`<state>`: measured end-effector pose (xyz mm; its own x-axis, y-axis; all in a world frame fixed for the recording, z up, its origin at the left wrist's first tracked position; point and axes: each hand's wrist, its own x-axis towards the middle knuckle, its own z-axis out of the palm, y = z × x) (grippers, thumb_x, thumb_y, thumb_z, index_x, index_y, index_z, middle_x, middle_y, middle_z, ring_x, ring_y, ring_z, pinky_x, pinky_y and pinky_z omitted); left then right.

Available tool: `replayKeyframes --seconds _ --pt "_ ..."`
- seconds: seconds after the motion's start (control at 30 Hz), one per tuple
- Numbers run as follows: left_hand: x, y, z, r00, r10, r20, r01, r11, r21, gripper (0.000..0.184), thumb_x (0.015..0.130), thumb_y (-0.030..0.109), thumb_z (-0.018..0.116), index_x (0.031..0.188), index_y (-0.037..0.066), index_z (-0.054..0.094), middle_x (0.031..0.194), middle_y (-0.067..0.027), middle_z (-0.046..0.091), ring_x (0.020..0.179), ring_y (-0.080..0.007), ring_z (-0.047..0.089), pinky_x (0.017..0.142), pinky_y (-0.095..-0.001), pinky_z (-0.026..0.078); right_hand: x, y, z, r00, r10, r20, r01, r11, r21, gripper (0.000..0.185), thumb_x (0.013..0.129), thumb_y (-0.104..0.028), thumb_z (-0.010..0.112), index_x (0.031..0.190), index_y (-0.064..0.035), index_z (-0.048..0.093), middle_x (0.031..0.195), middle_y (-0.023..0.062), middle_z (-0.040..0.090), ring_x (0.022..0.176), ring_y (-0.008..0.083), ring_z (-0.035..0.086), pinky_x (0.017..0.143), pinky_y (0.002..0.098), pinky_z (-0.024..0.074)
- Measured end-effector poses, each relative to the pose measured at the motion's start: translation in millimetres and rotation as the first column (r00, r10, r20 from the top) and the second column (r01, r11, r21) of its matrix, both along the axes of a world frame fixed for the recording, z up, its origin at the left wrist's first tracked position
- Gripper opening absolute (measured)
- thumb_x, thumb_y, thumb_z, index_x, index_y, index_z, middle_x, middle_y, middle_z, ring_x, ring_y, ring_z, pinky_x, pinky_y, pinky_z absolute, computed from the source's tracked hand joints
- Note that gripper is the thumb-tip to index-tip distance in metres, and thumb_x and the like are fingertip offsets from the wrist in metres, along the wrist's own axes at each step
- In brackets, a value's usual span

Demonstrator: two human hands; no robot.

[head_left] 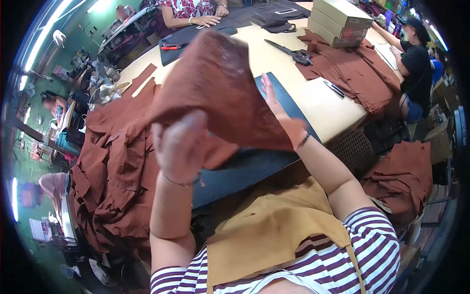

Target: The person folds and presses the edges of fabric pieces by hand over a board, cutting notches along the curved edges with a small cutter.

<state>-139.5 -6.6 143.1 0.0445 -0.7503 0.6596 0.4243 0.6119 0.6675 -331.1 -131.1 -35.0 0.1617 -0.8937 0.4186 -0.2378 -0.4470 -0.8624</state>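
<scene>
A reddish-brown piece of fabric (pixel 210 83) is raised in front of me, blurred by motion, over a dark board (pixel 289 105) on the table. My left hand (pixel 182 144) grips its lower left edge; motion smears the fingers. At the right edge of the fabric is my right hand (pixel 275 98), its visible fingers stretched upward and part of it hidden by the cloth. Left of the board, a large heap of the same brown fabric (pixel 115 161) hangs over the table edge.
Scissors (pixel 293 53), a pen (pixel 334 88), stacked brown fabric (pixel 347 71) and cardboard boxes (pixel 338 22) lie on the table (pixel 274 63). A red-handled tool (pixel 170 47) rests at the far left. Co-workers stand across and at the right. More fabric (pixel 399 181) is piled at my right.
</scene>
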Motion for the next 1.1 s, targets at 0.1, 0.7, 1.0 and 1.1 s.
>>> replayKeyframes --seconds 0.1,0.7,1.0,1.1 --pt "20 -27 11 0.925 0.374 0.063 -0.346 0.902 -0.258 0.032 0.09 0.009 0.056 0.118 -0.005 0.054 0.122 -0.0135 0.058 0.11 -0.0241 0.056 0.099 -0.0402 0.043 12 -25 9 0.991 -0.059 0.122 0.051 0.997 0.063 0.13 0.059 -0.037 0.092 0.15 -0.0029 0.006 0.145 0.0293 0.033 0.135 0.0361 0.038 0.11 0.0434 0.0353" --pt "122 45 -142 0.962 0.222 -0.16 0.037 0.474 0.88 0.044 0.099 0.034 0.051 0.129 0.002 0.053 0.126 -0.0086 0.061 0.112 -0.0221 0.06 0.097 -0.0381 0.049 -129 -61 0 0.824 -0.082 -0.561 0.17 0.98 0.106 0.085 0.08 -0.051 0.07 0.14 0.0018 0.04 0.138 0.0239 0.047 0.128 0.0366 0.046 0.108 0.0393 0.0368" --pt "118 69 -154 0.984 0.103 0.143 -0.176 0.559 0.81 0.029 0.093 0.016 0.063 0.118 0.003 0.057 0.107 -0.0077 0.065 0.103 -0.0188 0.063 0.088 -0.036 0.053 -82 -87 4 0.678 -0.1 -0.728 0.071 0.995 -0.071 0.042 0.085 -0.037 0.067 0.118 -0.0096 0.064 0.121 0.0188 0.059 0.114 0.0343 0.056 0.099 0.0398 0.0439" --pt "131 88 -123 0.951 0.305 0.053 -0.229 0.577 0.784 0.023 0.092 0.019 0.065 0.108 0.004 0.059 0.094 -0.0075 0.065 0.083 -0.0196 0.067 0.08 -0.0402 0.055 -96 -83 56 0.699 0.041 -0.714 -0.056 0.998 0.003 0.023 0.084 -0.025 0.069 0.098 -0.0055 0.069 0.083 0.0102 0.067 0.075 0.022 0.066 0.069 0.0356 0.052"
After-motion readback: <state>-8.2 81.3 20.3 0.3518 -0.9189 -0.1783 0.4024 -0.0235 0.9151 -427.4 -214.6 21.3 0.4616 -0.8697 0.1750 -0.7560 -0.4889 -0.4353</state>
